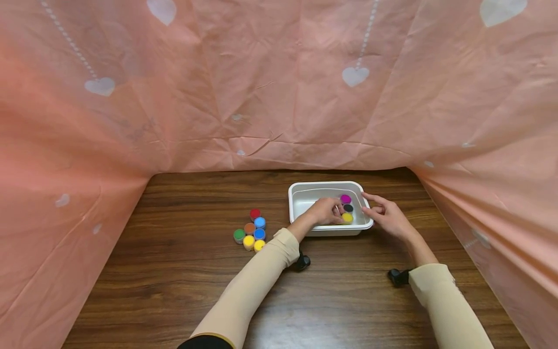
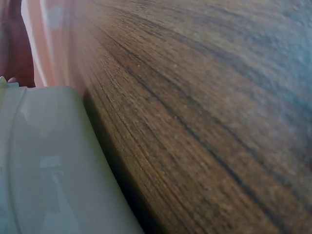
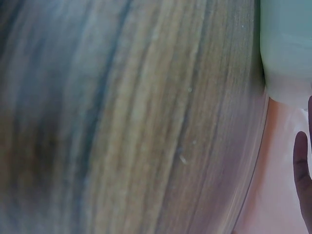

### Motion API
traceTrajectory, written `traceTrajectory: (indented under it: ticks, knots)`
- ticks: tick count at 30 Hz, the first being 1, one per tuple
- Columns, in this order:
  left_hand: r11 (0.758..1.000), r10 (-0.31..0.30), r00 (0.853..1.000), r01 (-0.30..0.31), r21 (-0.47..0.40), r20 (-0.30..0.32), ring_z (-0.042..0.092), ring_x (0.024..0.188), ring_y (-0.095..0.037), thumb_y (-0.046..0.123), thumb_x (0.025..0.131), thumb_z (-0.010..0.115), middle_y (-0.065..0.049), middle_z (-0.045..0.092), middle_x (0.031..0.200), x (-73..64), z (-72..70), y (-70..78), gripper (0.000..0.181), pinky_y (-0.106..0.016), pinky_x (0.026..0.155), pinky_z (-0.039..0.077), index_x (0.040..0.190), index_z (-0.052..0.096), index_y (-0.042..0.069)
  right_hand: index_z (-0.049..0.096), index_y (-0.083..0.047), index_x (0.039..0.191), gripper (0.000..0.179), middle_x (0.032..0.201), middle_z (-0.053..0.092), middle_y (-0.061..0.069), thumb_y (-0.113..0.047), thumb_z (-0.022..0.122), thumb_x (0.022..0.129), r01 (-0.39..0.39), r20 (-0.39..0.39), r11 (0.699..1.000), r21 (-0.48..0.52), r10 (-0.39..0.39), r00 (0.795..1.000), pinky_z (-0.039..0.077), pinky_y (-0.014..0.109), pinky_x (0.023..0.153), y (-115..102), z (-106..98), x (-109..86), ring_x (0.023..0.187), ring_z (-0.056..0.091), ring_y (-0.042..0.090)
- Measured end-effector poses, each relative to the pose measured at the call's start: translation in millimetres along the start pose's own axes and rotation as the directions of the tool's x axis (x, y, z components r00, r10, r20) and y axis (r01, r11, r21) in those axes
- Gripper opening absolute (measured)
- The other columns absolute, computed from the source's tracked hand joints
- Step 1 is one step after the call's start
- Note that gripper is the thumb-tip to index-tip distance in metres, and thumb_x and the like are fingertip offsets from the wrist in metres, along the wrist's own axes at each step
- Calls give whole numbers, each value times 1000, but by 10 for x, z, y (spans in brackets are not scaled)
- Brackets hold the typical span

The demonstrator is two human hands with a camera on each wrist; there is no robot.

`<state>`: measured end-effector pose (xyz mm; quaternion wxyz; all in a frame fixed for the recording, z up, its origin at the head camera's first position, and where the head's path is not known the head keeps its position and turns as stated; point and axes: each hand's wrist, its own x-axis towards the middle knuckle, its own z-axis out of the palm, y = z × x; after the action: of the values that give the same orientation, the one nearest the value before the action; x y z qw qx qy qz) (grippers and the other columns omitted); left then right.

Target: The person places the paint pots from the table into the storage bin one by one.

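Note:
A white plastic tray (image 1: 331, 232) holds small paint pots: a magenta-lidded pot (image 1: 346, 198), a black-lidded pot (image 1: 348, 208) and a yellow-lidded pot (image 1: 347, 218), lined up near its right end. My left hand (image 1: 323, 211) reaches over the front rim into the tray, its curled fingers and thumb pinching the yellow-lidded pot at its left side. At the tray's right rim, my right hand (image 1: 388, 217) touches the edge with its fingers extended. The left wrist view shows the tray's outer wall (image 2: 48, 161); the right wrist view catches straight fingers (image 3: 301, 156) beside the tray.
Left of the tray, several more paint pots stand in a cluster on the wooden table (image 1: 174, 271), among them a red-lidded pot (image 1: 255, 214), a green-lidded pot (image 1: 239, 235) and a blue-lidded pot (image 1: 259, 233). A pink curtain (image 1: 270, 97) encloses the back and sides.

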<state>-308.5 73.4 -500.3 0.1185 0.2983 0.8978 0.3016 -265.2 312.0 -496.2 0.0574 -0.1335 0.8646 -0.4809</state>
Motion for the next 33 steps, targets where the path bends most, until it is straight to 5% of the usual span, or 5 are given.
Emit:
traceTrajectory:
  ticks: [15, 33]
  knots:
    - [998, -61, 998, 61, 33, 4, 64, 77, -2, 25, 91, 83, 2, 78, 91, 45, 38, 108, 19, -15, 81, 46, 98, 73, 11, 37, 1, 158, 60, 93, 76, 26, -18, 61, 106, 2, 23, 999, 32, -3, 1000, 58, 26, 65, 14, 1, 4, 74, 66, 5]
    - [999, -43, 999, 43, 30, 4, 66, 78, -1, 25, 89, 84, 3, 80, 92, 37, 5, 72, 18, -15, 83, 46, 98, 75, 13, 41, 0, 156, 59, 88, 76, 22, -21, 63, 105, -13, 5, 999, 44, 12, 1000, 58, 24, 64, -5, 0, 21, 72, 66, 4]
